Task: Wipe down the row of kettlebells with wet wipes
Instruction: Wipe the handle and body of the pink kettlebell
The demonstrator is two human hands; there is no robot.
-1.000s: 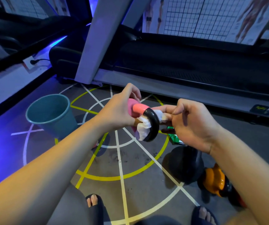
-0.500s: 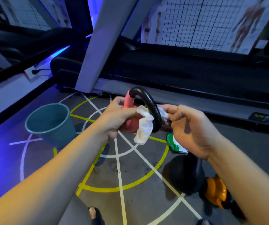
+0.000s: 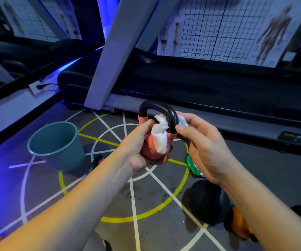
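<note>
A small pink kettlebell (image 3: 148,149) with a black handle is held in the air, upright, at the centre of the view. My left hand (image 3: 137,147) grips its pink body from the left and underneath. A white wet wipe (image 3: 159,136) is threaded through the handle loop and hangs down over the front of the body. My right hand (image 3: 200,144) pinches the wipe's other end at the right side of the handle. On the floor at the lower right stand a black kettlebell (image 3: 206,203) and an orange one (image 3: 240,225), partly hidden by my right forearm.
A teal bucket (image 3: 55,145) stands on the floor at the left. A green wipes packet (image 3: 193,166) lies under my right hand. A treadmill (image 3: 209,91) runs across the back. The grey floor carries yellow and white lines.
The pink kettlebell has turned from lying on its side to handle-up. My left hand has shifted under its body, and the wipe now hangs through the handle loop.
</note>
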